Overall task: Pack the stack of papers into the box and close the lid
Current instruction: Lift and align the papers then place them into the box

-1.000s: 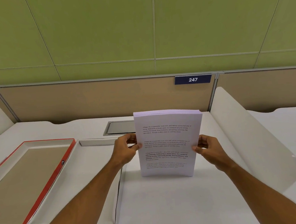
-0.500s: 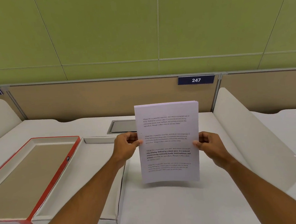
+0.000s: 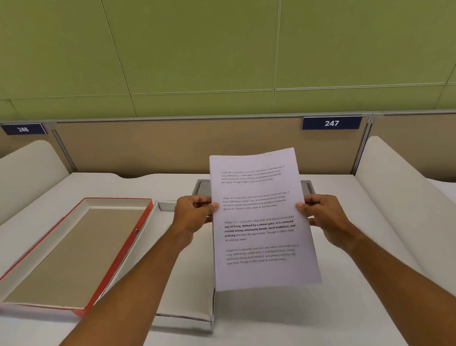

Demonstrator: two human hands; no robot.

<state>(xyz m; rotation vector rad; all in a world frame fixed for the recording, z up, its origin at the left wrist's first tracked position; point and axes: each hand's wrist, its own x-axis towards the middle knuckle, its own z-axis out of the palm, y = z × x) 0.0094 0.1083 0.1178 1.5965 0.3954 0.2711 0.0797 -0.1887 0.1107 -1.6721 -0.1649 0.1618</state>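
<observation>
A stack of white printed papers (image 3: 262,219) is held upright in the air above the desk, printed side facing me. My left hand (image 3: 193,215) grips its left edge and my right hand (image 3: 323,214) grips its right edge. The open white box (image 3: 185,315) lies flat on the desk just left of the papers, mostly hidden by my left forearm. Its red-rimmed lid (image 3: 65,254) with a brown inner face lies open further left, joined side by side to the box.
White desk (image 3: 273,329) with curved white side dividers at left (image 3: 19,171) and right (image 3: 412,200). A grey cable hatch (image 3: 202,186) sits behind the papers. A beige partition with labels 246 and 247 stands at the back.
The papers stood with their bottom edge on the desk; both hands have lifted them off it and higher. The view has shifted, showing more of the lid at left.
</observation>
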